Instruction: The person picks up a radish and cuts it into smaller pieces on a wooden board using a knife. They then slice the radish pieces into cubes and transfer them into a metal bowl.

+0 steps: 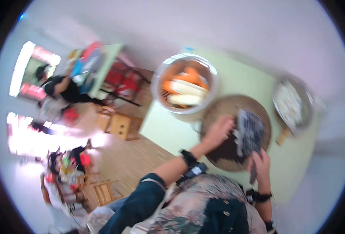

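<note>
My right hand [261,165] is closed around the handle of a cleaver [251,130]. Its broad dark blade, with pale smears on it, is over the round chopping board [215,109]. Left of the blade, my left hand [220,130] is over the board, fingertips close to the blade. Motion blurs its fingers, so I cannot make out whether they hold anything. Small whitish bits show along the blade's left edge. Beyond the board, a white basket [155,87] contains orange vegetables like carrots [192,74] and long peeled white vegetables [188,93].
A metal bowl [308,105] of white cut pieces [289,102] stands on the pale green table [235,64] at right, a wooden handle [283,136] beside it. Wooden chairs [120,125] stand on the floor at left. Another person [65,87] is by a far table.
</note>
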Action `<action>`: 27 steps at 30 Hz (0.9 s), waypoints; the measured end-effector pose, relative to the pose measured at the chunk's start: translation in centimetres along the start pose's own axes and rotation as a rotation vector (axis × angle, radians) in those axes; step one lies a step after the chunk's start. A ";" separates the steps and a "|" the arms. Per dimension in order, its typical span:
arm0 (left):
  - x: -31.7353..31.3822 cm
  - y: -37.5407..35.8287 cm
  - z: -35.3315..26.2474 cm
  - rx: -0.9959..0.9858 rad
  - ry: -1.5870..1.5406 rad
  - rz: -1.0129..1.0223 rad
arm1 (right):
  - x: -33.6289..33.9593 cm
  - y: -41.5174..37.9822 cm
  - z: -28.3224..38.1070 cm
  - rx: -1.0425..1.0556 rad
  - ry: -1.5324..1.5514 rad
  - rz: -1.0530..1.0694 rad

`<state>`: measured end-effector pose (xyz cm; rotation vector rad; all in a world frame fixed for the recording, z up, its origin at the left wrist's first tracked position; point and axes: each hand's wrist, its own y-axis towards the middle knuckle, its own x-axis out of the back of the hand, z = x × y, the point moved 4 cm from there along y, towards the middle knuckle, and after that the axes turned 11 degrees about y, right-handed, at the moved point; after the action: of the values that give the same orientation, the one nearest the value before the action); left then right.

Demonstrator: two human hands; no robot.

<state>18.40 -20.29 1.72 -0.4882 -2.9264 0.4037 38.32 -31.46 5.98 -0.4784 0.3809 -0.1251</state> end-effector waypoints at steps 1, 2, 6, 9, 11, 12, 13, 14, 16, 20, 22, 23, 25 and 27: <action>-0.5 1.2 0.9 0.103 -0.129 0.127 | 0.3 0.3 -0.6 -0.020 0.056 0.009; -1.3 1.4 0.3 0.160 -0.129 0.202 | 0.3 0.5 -1.0 -0.042 0.117 0.018; -3.4 0.4 -0.7 0.239 -0.794 0.309 | -0.1 0.9 -2.8 -0.101 0.285 0.088; -3.4 0.4 0.1 0.247 -0.876 0.283 | 0.4 1.7 -3.6 -0.097 0.306 0.070; -3.4 0.0 0.8 0.237 -0.903 0.315 | 1.8 2.7 -5.3 -0.108 0.284 0.088; -3.4 -0.1 0.9 0.219 -0.907 0.303 | 2.0 3.0 -5.6 -0.123 0.266 0.083; -3.6 -0.2 1.2 0.262 -0.895 0.280 | 2.2 3.2 -5.9 -0.109 0.288 0.083; -3.6 -0.3 1.5 0.306 -0.882 0.257 | 2.3 3.3 -6.1 -0.107 0.278 0.099; -3.5 -0.7 1.3 0.277 -0.892 0.246 | 2.4 3.4 -6.3 -0.073 0.297 0.064; -4.2 -0.4 4.4 0.327 -0.890 0.189 | 2.4 3.6 -6.0 -0.092 0.328 -0.007; -4.0 -0.8 4.1 0.307 -0.774 0.220 | 3.2 4.2 -6.5 -0.047 0.296 0.006; -4.1 -0.7 4.4 0.276 -0.774 0.207 | 3.8 4.3 -6.7 -0.003 0.266 0.017; -4.2 -0.9 4.3 0.234 -0.745 0.234 | 4.8 4.2 -6.7 0.009 0.221 0.002; -4.7 -1.2 4.2 0.188 -0.687 0.287 | 5.5 3.9 -6.7 0.026 0.176 -0.014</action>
<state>21.69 -23.97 -2.45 -0.8954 -3.4003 1.0610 40.92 -31.98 -3.19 -0.4457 0.5479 -0.1862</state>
